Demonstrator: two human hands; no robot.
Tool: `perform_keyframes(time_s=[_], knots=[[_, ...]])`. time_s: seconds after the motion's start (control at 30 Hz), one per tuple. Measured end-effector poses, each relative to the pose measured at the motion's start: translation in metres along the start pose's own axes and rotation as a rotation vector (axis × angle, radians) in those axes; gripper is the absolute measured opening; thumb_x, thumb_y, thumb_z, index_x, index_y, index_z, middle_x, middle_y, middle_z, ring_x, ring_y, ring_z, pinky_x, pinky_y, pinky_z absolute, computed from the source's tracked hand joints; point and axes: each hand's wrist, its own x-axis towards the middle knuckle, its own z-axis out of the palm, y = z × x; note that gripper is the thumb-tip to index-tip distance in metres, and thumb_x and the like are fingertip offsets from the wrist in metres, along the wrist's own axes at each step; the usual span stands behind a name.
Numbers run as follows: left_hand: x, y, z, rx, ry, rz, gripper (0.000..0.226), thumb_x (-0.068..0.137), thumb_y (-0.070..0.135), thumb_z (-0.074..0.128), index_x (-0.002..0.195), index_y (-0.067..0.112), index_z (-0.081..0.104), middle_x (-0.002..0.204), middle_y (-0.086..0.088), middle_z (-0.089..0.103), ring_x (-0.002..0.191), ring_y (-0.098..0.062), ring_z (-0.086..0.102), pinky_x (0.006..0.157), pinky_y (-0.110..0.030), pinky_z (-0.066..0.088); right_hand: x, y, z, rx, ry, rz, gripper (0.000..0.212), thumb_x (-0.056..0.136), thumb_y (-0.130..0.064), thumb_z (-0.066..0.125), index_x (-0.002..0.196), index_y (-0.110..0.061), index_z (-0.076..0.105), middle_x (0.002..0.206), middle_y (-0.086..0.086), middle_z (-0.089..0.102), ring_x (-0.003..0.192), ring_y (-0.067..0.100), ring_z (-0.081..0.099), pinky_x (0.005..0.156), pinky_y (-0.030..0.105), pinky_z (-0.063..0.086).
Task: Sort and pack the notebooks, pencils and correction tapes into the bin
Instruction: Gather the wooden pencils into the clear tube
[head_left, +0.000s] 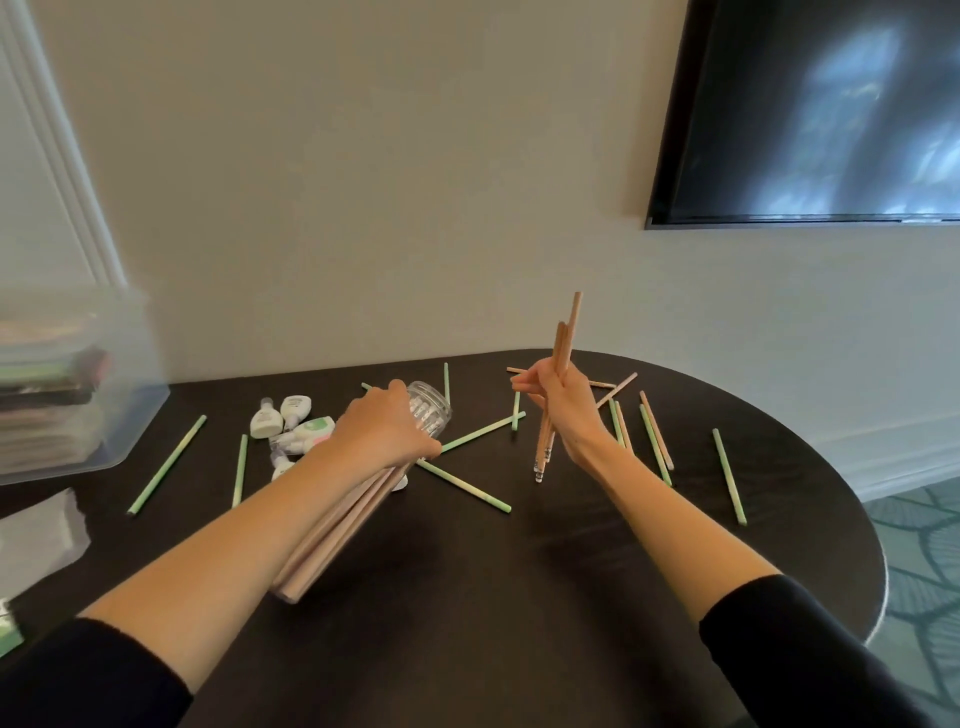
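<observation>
Wood fills both hands. Left hand (387, 431) curls round a thick bundle (332, 535) of plain wooden pencils, which slants back under the forearm toward the camera, blunt ends showing. Just beyond its knuckles is a ribbed clear glass jar (430, 413); whether the fingers touch it I cannot tell. Right hand (563, 408) grips a few more wooden pencils (563, 338) almost upright above the table, metal-banded eraser ends hanging low, bare ends up. Black sleeves end partway along the forearms.

Around the hands, slim pale-green pencils (464, 487) lie scattered at all angles on the dark, matte, round-ended table (519, 571), with a few wooden ones behind the right hand. Left of the jar sits a cluster of small white correction tapes (293, 423), some marked green. At the far left stands the clear plastic bin (135, 374), blurred, with notebooks (47, 395) stacked flat inside. A dark glossy screen (810, 114) hangs on the wall.
</observation>
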Motion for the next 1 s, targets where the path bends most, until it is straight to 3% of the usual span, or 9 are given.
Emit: perform_keyframes(time_s=[0.13, 0.23, 0.33, 0.43, 0.53, 0.63, 0.7, 0.83, 1.0], knots=[[-0.003, -0.008, -0.001, 0.001, -0.022, -0.026, 0.074, 0.066, 0.046, 0.07, 0.124, 0.014, 0.039, 0.116, -0.009, 0.051, 0.106, -0.027, 0.052, 0.072, -0.028, 0.038, -0.011, 0.027, 0.012, -0.071, -0.036, 0.061, 0.022, 0.099, -0.022, 0.037, 0.091, -0.015, 0.056, 0.089, -0.002, 0.065, 0.092, 0.012, 0.062, 0.096, 0.032, 0.041], [-0.007, -0.013, 0.0, 0.0, -0.046, -0.017, 0.074, 0.066, 0.046, 0.07, 0.125, 0.013, 0.04, 0.117, -0.009, 0.05, 0.106, -0.026, 0.052, 0.072, -0.028, 0.038, -0.017, 0.046, 0.011, -0.099, -0.044, 0.18, 0.021, 0.1, -0.02, 0.036, 0.094, -0.013, 0.055, 0.096, 0.005, 0.064, 0.093, 0.014, 0.061, 0.095, 0.032, 0.045], [-0.009, -0.02, -0.003, -0.019, -0.085, -0.011, 0.073, 0.066, 0.046, 0.07, 0.125, 0.013, 0.041, 0.116, -0.008, 0.05, 0.1, -0.022, 0.05, 0.071, -0.027, 0.039, -0.018, 0.046, 0.01, -0.033, -0.037, 0.299, 0.021, 0.1, -0.017, 0.036, 0.108, -0.005, 0.052, 0.096, 0.009, 0.063, 0.081, 0.012, 0.062, 0.072, 0.02, 0.051], [-0.008, -0.027, -0.007, -0.078, -0.161, 0.03, 0.061, 0.066, 0.045, 0.069, 0.113, 0.014, 0.046, 0.106, -0.002, 0.052, 0.085, -0.013, 0.048, 0.065, -0.024, 0.038, -0.012, 0.033, 0.011, -0.135, -0.152, 0.328, 0.017, 0.1, -0.014, 0.036, 0.099, -0.005, 0.051, 0.084, 0.009, 0.063, 0.068, 0.012, 0.062, 0.06, 0.016, 0.053], [-0.007, -0.039, -0.013, -0.161, -0.184, 0.045, 0.04, 0.064, 0.046, 0.07, 0.082, 0.021, 0.045, 0.091, 0.003, 0.051, 0.075, -0.008, 0.048, 0.055, -0.023, 0.034, -0.01, 0.016, 0.015, -0.63, -0.377, 0.151, 0.016, 0.099, -0.009, 0.034, 0.096, -0.007, 0.05, 0.08, 0.006, 0.062, 0.063, 0.012, 0.058, 0.061, 0.021, 0.051], [-0.008, -0.056, -0.024, -0.161, -0.229, 0.06, 0.051, 0.065, 0.05, 0.07, 0.101, 0.022, 0.047, 0.102, 0.005, 0.052, 0.087, -0.011, 0.048, 0.062, -0.022, 0.035, -0.008, 0.008, 0.018, -1.136, -0.493, -0.156, 0.015, 0.095, -0.008, 0.041, 0.106, -0.01, 0.051, 0.096, 0.009, 0.061, 0.084, 0.022, 0.06, 0.079, 0.034, 0.051], [-0.009, -0.065, -0.03, -0.145, -0.268, 0.057, 0.067, 0.065, 0.052, 0.07, 0.12, 0.021, 0.047, 0.116, 0.002, 0.052, 0.094, -0.012, 0.048, 0.07, -0.024, 0.037, -0.007, 0.002, 0.021, -1.211, -0.469, -0.269, 0.016, 0.095, -0.008, 0.042, 0.107, -0.014, 0.05, 0.099, 0.009, 0.058, 0.086, 0.024, 0.057, 0.078, 0.035, 0.05], [-0.01, -0.085, -0.036, -0.189, -0.315, 0.056, 0.047, 0.064, 0.048, 0.073, 0.101, 0.024, 0.054, 0.098, 0.006, 0.057, 0.088, -0.007, 0.054, 0.069, -0.024, 0.041, -0.007, -0.005, 0.031, -1.315, -0.459, -0.5, 0.018, 0.093, -0.008, 0.044, 0.109, -0.016, 0.049, 0.103, 0.006, 0.057, 0.094, 0.021, 0.05, 0.074, 0.029, 0.039], [-0.013, -0.098, -0.037, -0.211, -0.328, 0.098, 0.058, 0.068, 0.048, 0.072, 0.116, 0.027, 0.048, 0.094, 0.014, 0.052, 0.085, -0.005, 0.051, 0.065, -0.019, 0.039, -0.008, -0.01, 0.05, -1.309, -0.498, -0.596, 0.018, 0.095, -0.01, 0.043, 0.112, -0.015, 0.049, 0.105, 0.005, 0.059, 0.094, 0.02, 0.047, 0.075, 0.03, 0.039]])
